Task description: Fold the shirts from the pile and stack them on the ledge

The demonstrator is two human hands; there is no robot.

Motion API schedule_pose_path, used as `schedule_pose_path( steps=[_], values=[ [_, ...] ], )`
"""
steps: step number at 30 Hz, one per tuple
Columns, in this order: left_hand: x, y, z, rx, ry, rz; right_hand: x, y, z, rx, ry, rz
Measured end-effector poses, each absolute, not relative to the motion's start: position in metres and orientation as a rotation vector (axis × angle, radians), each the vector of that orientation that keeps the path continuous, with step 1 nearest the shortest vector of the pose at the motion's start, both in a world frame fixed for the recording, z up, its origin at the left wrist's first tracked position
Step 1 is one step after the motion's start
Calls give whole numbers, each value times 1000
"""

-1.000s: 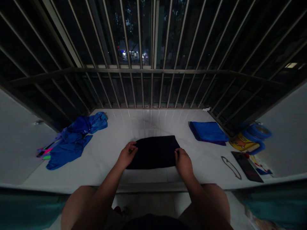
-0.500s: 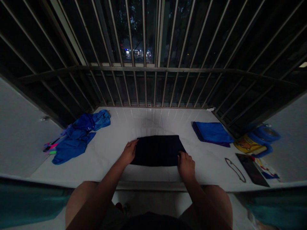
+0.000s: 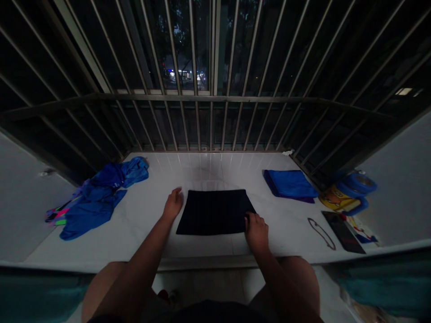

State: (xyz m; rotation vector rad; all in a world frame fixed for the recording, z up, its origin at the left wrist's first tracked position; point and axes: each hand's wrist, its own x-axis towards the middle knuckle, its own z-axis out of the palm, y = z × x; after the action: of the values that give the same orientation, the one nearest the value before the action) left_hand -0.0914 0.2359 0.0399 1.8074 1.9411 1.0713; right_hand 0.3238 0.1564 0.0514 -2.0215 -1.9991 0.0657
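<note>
A folded dark garment (image 3: 215,213), almost black, lies flat on the white ledge in front of me. My left hand (image 3: 173,204) is just off its left edge, fingers loosely apart and holding nothing. At the opposite edge, my right hand (image 3: 257,229) has its fingers curled with the thumb against the cloth, gripping the border. The kind of garment is hard to make out in the dim light.
Crumpled blue clothes (image 3: 96,197) lie on the left. A folded blue and purple stack (image 3: 291,185) sits at right, near a yellow and blue container (image 3: 343,197), a dark flat tablet-like slab (image 3: 343,232) and a cord loop (image 3: 321,234). Metal bars (image 3: 211,125) close off the back.
My left hand has let go of the garment's left edge and moved slightly away to the left. My right hand stays at the right edge. The view has shifted a little.
</note>
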Motion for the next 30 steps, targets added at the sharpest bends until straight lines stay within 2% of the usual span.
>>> schedule_pose_path(
  steps=[7, 15, 20, 25, 30],
  values=[
    [-58, 177, 47, 1996, 1789, 1092, 336, 161, 55, -2014, -1993, 120],
    [-31, 68, 11, 2373, 1712, 667, 366, 188, 63, -2049, -2039, 70],
    [4, 19, 18, 2528, 1419, 574, 362, 212, 83, -2056, -2076, -20],
    [10, 42, 55, 2504, 1332, 588, 314, 169, 96, -1791, -2220, -39],
    [-6, 93, 64, 2575, 1330, 469, 282, 99, 55, -1603, -2490, 134]
  ],
)
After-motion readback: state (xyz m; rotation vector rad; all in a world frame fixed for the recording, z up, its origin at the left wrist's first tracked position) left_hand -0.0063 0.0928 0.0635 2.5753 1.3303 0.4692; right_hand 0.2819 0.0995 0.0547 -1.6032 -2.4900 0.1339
